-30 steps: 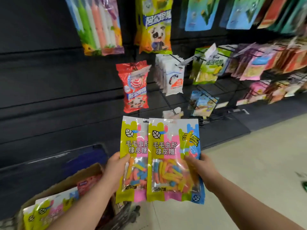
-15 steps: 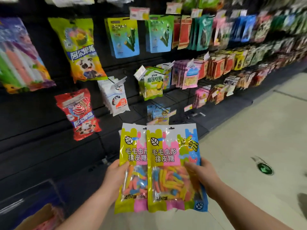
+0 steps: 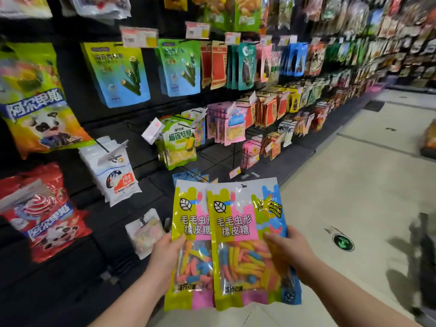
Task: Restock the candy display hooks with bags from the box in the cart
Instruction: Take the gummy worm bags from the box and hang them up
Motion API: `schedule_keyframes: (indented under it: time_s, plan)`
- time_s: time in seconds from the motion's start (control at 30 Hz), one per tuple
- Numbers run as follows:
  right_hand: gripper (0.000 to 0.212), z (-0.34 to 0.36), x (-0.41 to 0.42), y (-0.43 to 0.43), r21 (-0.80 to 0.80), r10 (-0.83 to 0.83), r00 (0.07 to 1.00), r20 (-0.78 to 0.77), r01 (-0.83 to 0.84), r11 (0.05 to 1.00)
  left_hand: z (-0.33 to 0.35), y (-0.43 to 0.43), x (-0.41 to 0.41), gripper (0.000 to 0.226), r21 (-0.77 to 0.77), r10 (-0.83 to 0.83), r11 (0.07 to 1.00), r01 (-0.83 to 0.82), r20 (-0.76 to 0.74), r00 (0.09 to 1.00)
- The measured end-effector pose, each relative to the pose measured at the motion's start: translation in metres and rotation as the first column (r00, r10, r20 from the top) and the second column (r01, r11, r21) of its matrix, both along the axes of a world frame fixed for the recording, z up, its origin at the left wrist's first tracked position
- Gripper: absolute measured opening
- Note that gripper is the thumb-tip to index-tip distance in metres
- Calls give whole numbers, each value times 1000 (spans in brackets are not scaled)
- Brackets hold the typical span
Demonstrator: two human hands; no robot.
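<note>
**At the candy wall (image 3: 132, 119): grip and stock position**

Near centre, in front of the wall's lower hooks, I record two gummy-worm bags held upright, side by side, printed fronts toward the camera. The left bag (image 3: 191, 232) is gripped by the left hand (image 3: 165, 258) at its left edge. The thumb is curled onto the front and the fingers are hidden behind. The right bag (image 3: 245, 232) is gripped by the right hand (image 3: 290, 251) at its right edge. That thumb is pressed on the clear window, with the fingers likewise out of sight behind. The right bag overlaps the left bag's right edge and lies in front of it. Both bags are held apart from the wall.

Just left of the left hand, I note a small pale bag (image 3: 146, 232) on a hook. Above it hangs a stack of white bags (image 3: 115, 171), and far left a red lollipop bag (image 3: 47, 215). A green durian-candy bag (image 3: 180, 142) hangs above the held bags. Further rows of packets run off to the far right, too blurred to identify. Right of the hands lies pale floor (image 3: 354, 185) with a round green marker (image 3: 343, 242).
</note>
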State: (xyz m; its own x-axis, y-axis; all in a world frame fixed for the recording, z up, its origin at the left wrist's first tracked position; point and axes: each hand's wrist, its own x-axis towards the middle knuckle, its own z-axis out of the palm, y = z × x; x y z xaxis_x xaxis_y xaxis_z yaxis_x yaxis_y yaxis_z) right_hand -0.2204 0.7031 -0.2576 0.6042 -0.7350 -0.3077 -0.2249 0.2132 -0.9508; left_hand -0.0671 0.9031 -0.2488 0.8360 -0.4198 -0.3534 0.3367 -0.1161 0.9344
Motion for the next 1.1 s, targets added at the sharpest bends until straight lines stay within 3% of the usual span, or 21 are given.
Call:
schedule_keyframes:
  time_s: [0.47,0.7,0.9,1.1]
  plan:
    - [24,5,63,-87,-36,-163,985,-60,161,986,-3,-108,99,19,-23,-131,991,130,-39,991]
    - [11,9,75,-139,-20,-146,989,-24,146,989,-3,-161,111,19,-38,-97,995,96,-32,995]
    - [24,-4,84,-216,-20,-70,996,-50,69,997,-8,-222,105,20,-15,-15,1000,15,-9,1000]
    - [13,0,72,-308,-45,19,997,-73,-23,999,-9,-298,73,17,-9,69,998,-70,-39,997]
